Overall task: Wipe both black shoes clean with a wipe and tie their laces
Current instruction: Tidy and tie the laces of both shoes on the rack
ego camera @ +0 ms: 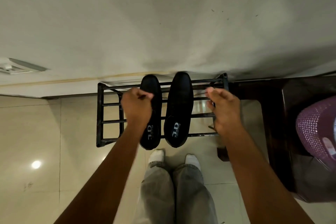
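Left shoe (pixel 150 112): black, on the top bars of the shoe rack (pixel 99 114), toe toward the wall (pixel 163 14), heel overhanging the near edge. Printed insole visible at the heel.
Right shoe (pixel 180 111): black, just beside the left one, same orientation, insole logo readable. Nothing touches it.
Left hand (pixel 137 107): fingers curled over the mid-part of the left shoe, apparently pinching a thin dark strand, probably a lace; blur prevents certainty.
Right hand (pixel 223 111): fingers loosely bent, held over the rack's right side, apart from both shoes. A dark thin item shows under the palm; whether it is gripped cannot be told.
Wipe: none visible in this view.
Surroundings: tiled floor (pixel 36 142), socked feet (pixel 157 155) just short of the rack, dark stool (pixel 276 123) at right carrying a purple perforated basket (pixel 316 129), wall socket (pixel 11 68) at left.
Step in hand (judged): taking hold of the left shoe to lift it off the rack; cleaning not begun.
Recommended method: grip the shoe body at the collar or heel, not by the lace alone, which lets it swing. Support it with the free hand. Lift straight up so the sole clears the bars.
Risk: heels overhang the rack; a sideways tug could knock the neighbouring shoe to the floor.
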